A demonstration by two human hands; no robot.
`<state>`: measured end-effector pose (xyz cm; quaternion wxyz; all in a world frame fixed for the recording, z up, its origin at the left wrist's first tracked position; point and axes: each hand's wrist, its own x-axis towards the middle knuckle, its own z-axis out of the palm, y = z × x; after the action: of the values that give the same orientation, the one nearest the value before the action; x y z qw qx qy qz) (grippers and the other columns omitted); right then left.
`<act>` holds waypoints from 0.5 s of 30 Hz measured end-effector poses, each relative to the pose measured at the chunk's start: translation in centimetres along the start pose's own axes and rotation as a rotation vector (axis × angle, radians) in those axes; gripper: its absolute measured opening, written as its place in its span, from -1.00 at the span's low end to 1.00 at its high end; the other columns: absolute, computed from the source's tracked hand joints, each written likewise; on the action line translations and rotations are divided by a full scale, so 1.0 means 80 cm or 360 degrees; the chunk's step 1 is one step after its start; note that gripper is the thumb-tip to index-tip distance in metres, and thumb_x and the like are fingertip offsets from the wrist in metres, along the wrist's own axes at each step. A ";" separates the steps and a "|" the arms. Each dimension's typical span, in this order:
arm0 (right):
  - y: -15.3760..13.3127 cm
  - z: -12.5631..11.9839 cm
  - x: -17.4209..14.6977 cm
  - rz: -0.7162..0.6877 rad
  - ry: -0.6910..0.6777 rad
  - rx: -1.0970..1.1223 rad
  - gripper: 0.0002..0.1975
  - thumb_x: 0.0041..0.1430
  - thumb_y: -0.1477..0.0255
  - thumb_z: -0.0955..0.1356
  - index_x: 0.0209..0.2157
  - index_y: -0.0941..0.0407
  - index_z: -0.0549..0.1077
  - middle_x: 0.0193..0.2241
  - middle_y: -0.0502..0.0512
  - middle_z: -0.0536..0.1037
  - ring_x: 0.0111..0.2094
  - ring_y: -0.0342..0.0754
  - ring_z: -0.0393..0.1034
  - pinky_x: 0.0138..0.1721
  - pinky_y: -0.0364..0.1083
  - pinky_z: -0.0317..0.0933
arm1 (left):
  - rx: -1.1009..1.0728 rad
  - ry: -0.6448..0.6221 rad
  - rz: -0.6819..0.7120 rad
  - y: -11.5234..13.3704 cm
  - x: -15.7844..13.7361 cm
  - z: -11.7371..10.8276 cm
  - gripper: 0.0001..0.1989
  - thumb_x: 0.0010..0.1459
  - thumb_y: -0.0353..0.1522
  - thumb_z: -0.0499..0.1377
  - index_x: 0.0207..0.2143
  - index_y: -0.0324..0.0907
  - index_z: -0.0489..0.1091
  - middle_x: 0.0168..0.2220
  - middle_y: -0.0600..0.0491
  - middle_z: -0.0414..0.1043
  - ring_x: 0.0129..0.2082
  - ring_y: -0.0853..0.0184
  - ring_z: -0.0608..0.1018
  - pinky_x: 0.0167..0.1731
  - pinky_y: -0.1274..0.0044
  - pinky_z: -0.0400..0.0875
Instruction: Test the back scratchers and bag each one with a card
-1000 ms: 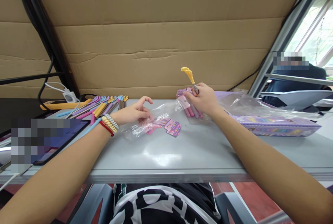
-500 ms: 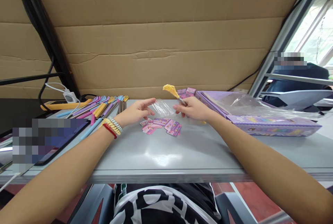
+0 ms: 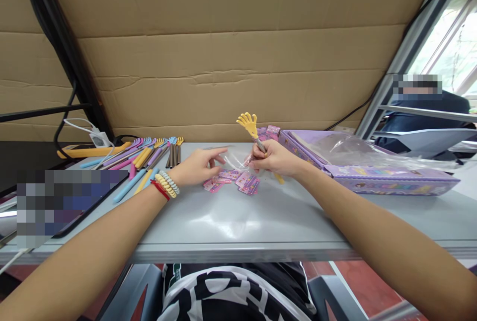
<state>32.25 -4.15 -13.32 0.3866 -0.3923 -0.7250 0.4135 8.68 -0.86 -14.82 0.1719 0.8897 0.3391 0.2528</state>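
Since half a second ago, the yellow hand-shaped pen (image 3: 252, 128) has tipped upright and the left hand (image 3: 199, 166) has slid toward the clear sleeve (image 3: 235, 161). The right hand (image 3: 274, 158) is clamped on the pen's shaft, just above the bench (image 3: 261, 216); the left hand's fingers are loosely spread, pinching the sleeve's edge. To do this well, the sleeve's mouth likely needs holding wide and steady while the pen stays in line with it. The pen has a splayed yellow palm on top and a thin shaft. Pink cards (image 3: 233, 180) lie beneath.
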 end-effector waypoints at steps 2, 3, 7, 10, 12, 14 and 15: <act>0.002 0.000 0.001 -0.0004 -0.0056 -0.0063 -0.59 -0.19 0.48 0.41 -0.63 0.08 0.01 -0.61 -0.06 0.34 -0.42 -0.10 0.38 -0.49 -0.16 0.16 | 0.0192 0.0055 0.0056 -0.002 0.001 -0.001 -0.55 0.05 -0.32 0.11 0.03 -0.18 0.39 -0.51 0.10 0.45 -0.58 0.43 0.37 -0.44 0.54 0.29; 0.003 0.001 0.001 -0.0006 -0.0083 -0.0117 -0.60 -0.17 0.47 0.41 -0.63 0.08 0.01 -0.60 -0.05 0.35 -0.42 -0.10 0.37 -0.49 -0.16 0.15 | 0.0281 0.0095 0.0077 -0.002 0.000 -0.001 -0.59 0.05 -0.30 0.12 -0.02 -0.19 0.42 -0.58 0.12 0.38 -0.58 0.41 0.37 -0.44 0.54 0.28; 0.007 0.001 0.002 -0.0050 -0.0162 -0.0296 -0.62 -0.10 0.46 0.38 -0.62 0.09 0.01 -0.63 -0.11 0.30 -0.56 -0.21 0.22 -0.48 -0.16 0.09 | 0.0529 0.0303 0.0318 0.002 -0.001 -0.004 -0.52 -0.02 -0.18 0.21 -0.05 -0.20 0.42 -0.40 0.02 0.40 -0.39 0.30 0.44 -0.30 0.47 0.32; 0.007 0.002 0.002 -0.0130 -0.0170 -0.0304 -0.60 -0.06 0.44 0.38 -0.61 0.09 0.00 -0.62 -0.12 0.27 -0.55 -0.22 0.18 -0.48 -0.16 0.06 | 0.0540 0.0316 0.0599 0.007 -0.002 -0.001 -0.33 -0.11 -0.13 0.28 0.06 -0.21 0.31 -0.04 -0.15 0.34 -0.04 0.13 0.40 -0.02 0.36 0.27; 0.007 0.004 0.001 -0.0178 -0.0170 -0.0321 -0.58 -0.05 0.42 0.39 -0.61 0.09 -0.01 -0.62 -0.13 0.23 -0.56 -0.23 0.12 -0.48 -0.16 0.04 | 0.0557 0.0291 0.0703 0.009 -0.001 0.004 -0.26 -0.12 -0.14 0.29 0.12 -0.19 0.23 0.10 -0.18 0.24 0.10 0.08 0.31 0.09 0.30 0.19; 0.005 0.006 0.000 -0.0205 -0.0179 -0.0364 -0.58 -0.04 0.42 0.39 -0.61 0.09 -0.02 -0.65 -0.16 0.13 -0.58 -0.26 0.03 -0.51 -0.17 0.01 | 0.0606 0.0289 0.0764 0.013 0.000 0.009 -0.29 -0.07 -0.18 0.26 0.13 -0.18 0.19 0.12 -0.16 0.25 0.13 0.09 0.29 0.12 0.28 0.15; 0.005 0.007 -0.001 -0.0211 -0.0181 -0.0395 -0.57 -0.03 0.42 0.38 -0.62 0.09 -0.02 -0.66 -0.18 0.07 -0.59 -0.26 -0.02 -0.52 -0.18 -0.01 | 0.0631 0.0291 0.0786 0.015 0.000 0.011 -0.33 -0.05 -0.20 0.25 0.12 -0.18 0.19 0.10 -0.14 0.28 0.12 0.11 0.31 0.13 0.28 0.15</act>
<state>31.90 -4.22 -13.85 0.3198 -0.3642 -0.8157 0.3158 9.80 -1.80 -14.98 -0.1022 0.9348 0.1699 0.2948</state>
